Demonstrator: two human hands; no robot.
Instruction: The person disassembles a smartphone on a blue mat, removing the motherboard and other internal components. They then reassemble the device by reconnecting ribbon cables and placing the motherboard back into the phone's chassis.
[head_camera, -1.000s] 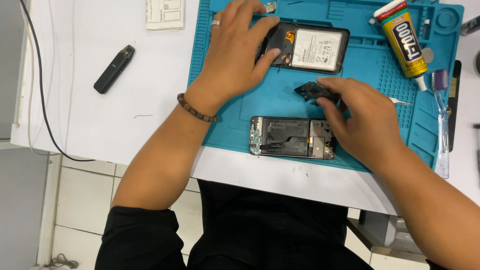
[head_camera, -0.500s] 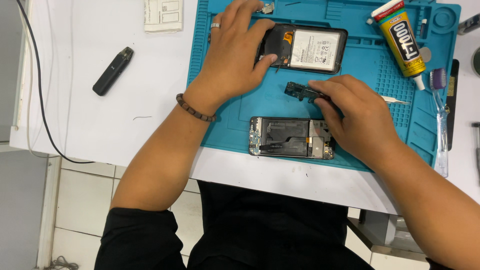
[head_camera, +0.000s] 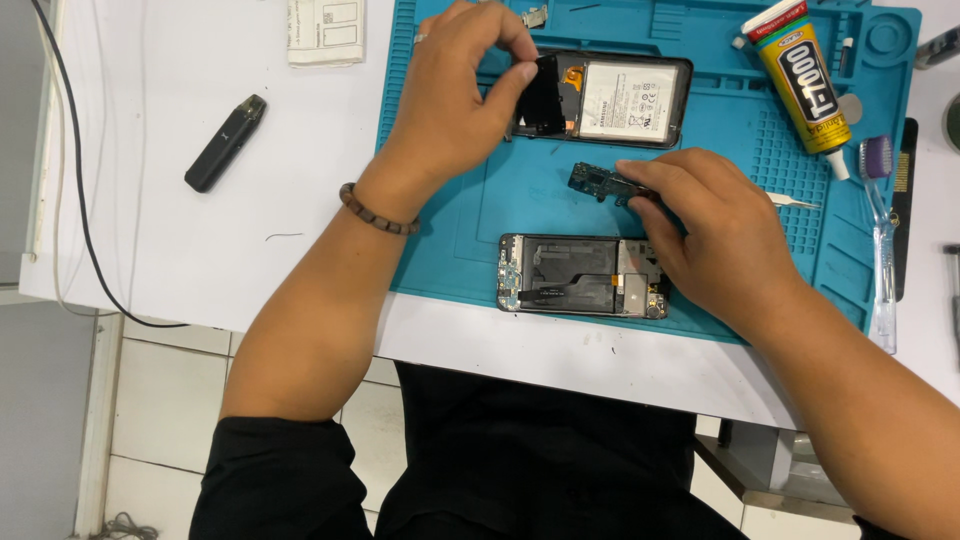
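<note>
**Head view: two hands over opened phone parts**

Head camera looks down on a white table (head_camera: 200, 250) bearing a blue work mat (head_camera: 450, 240). On the mat's near edge lies an opened phone frame (head_camera: 585, 276); farther back sits a phone body with battery (head_camera: 625, 100). The left hand (head_camera: 450, 110) pinches a black cover piece (head_camera: 545, 95) at that body's left end. The right hand (head_camera: 710, 235) grips a small circuit board (head_camera: 597, 182) between the two phones. A yellow glue tube (head_camera: 805, 85) lies at right.

A phone-repair workbench: a blue silicone repair mat (head_camera: 720, 280) on a white table (head_camera: 200, 200), opened phones (head_camera: 585, 275) at centre, a glue tube (head_camera: 805, 85) at 2 o'clock.
</note>
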